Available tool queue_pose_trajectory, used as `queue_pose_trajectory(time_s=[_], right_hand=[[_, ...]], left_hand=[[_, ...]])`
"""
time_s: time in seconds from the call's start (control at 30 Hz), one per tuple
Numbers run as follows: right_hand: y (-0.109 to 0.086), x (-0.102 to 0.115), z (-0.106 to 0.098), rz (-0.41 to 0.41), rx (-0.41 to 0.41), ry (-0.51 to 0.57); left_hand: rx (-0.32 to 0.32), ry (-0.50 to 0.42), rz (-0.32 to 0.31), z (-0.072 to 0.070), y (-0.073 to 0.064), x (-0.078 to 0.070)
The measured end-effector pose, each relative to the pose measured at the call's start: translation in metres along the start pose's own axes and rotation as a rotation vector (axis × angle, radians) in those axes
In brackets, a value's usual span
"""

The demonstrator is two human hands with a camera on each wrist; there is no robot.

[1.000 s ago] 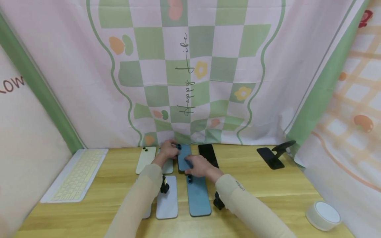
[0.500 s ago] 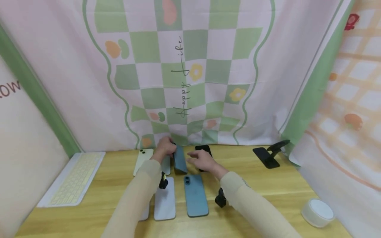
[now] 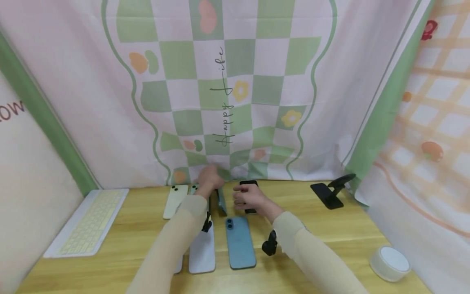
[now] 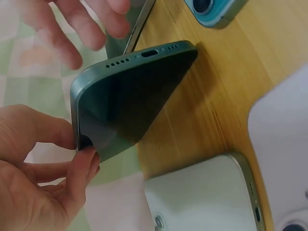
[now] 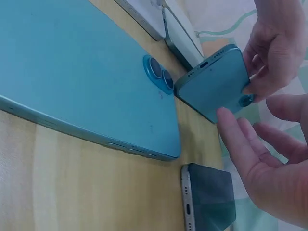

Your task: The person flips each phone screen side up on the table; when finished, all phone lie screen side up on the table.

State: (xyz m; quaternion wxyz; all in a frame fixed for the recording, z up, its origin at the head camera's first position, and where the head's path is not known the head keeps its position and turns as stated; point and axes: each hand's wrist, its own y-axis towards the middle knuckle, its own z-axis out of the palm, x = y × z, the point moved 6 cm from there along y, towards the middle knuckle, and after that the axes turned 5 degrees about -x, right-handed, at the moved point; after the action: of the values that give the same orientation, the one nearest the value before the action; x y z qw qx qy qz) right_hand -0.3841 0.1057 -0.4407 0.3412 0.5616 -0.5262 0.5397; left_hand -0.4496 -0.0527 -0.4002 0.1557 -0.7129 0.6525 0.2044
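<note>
My left hand (image 3: 210,179) pinches a blue smartphone (image 3: 222,202) by its camera end, between thumb and fingers. The phone is tipped up on edge, with its dark screen (image 4: 130,106) facing the left wrist camera and its blue back (image 5: 211,84) facing the right. My right hand (image 3: 252,197) is apart from it, fingers loosely bent and holding nothing, above a black-screened phone (image 5: 209,197) lying face up. Nearer me, a larger blue phone (image 3: 240,243) lies back up. Beside the left hand lies a pale green phone (image 4: 207,197), partly covered by the arm in the head view.
A cream phone (image 3: 175,202) lies at the back left and a white phone (image 3: 202,255) in front, another beside it mostly hidden by the sleeve. A white keyboard (image 3: 88,222) is at far left. A black stand (image 3: 332,192) and a tape roll (image 3: 390,263) are at right.
The blue phone has gone from lying under both hands to standing tilted in the left hand. The right hand has let go and moved right, over the black phone. The head view has shifted slightly.
</note>
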Motion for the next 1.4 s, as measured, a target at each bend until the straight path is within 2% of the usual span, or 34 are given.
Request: queue_pose_trajectory(time_s=[0.17, 0.3, 0.33, 0.4, 0.53, 0.57, 0.77, 1.0, 1.07, 1.13, 1.27, 1.33, 1.4], right_hand=[[0.001, -0.005, 0.004, 0.009, -0.007, 0.028], [0.004, -0.008, 0.008, 0.021, -0.034, 0.039], [0.005, -0.009, 0.008, 0.021, -0.04, 0.039], [0.006, -0.008, 0.01, 0.017, -0.055, 0.035], [0.006, -0.006, 0.011, 0.007, -0.099, 0.024], [0.006, -0.005, 0.011, 0.004, -0.111, 0.02], [0.006, -0.002, 0.009, 0.008, -0.178, -0.036], [0.008, -0.003, 0.001, 0.001, -0.251, -0.061], [0.008, -0.005, -0.002, 0.013, -0.265, -0.058], [0.008, -0.007, -0.004, 0.025, -0.268, -0.062], [0.007, -0.011, -0.006, 0.037, -0.261, -0.078], [0.007, -0.011, -0.006, 0.035, -0.26, -0.087], [0.007, -0.012, -0.006, 0.036, -0.266, -0.098]], left_hand=[[-0.005, -0.005, 0.023, 0.001, 0.0, -0.004], [-0.003, -0.033, 0.017, 0.004, 0.004, -0.003], [-0.012, -0.049, 0.034, 0.011, 0.012, 0.001], [-0.007, -0.07, 0.041, 0.012, 0.012, -0.001], [-0.002, -0.129, 0.067, 0.014, 0.008, -0.006], [0.006, -0.128, 0.055, 0.009, 0.001, -0.012], [-0.009, -0.176, 0.047, 0.016, -0.003, -0.015], [0.089, -0.376, -0.013, 0.036, -0.001, -0.011], [0.109, -0.399, -0.008, 0.041, -0.002, -0.008], [0.113, -0.369, 0.033, 0.043, -0.003, -0.005], [0.097, -0.255, 0.184, 0.041, -0.009, -0.001], [0.114, -0.217, 0.253, 0.04, -0.013, -0.001], [0.161, -0.189, 0.303, 0.04, -0.016, 0.0]])
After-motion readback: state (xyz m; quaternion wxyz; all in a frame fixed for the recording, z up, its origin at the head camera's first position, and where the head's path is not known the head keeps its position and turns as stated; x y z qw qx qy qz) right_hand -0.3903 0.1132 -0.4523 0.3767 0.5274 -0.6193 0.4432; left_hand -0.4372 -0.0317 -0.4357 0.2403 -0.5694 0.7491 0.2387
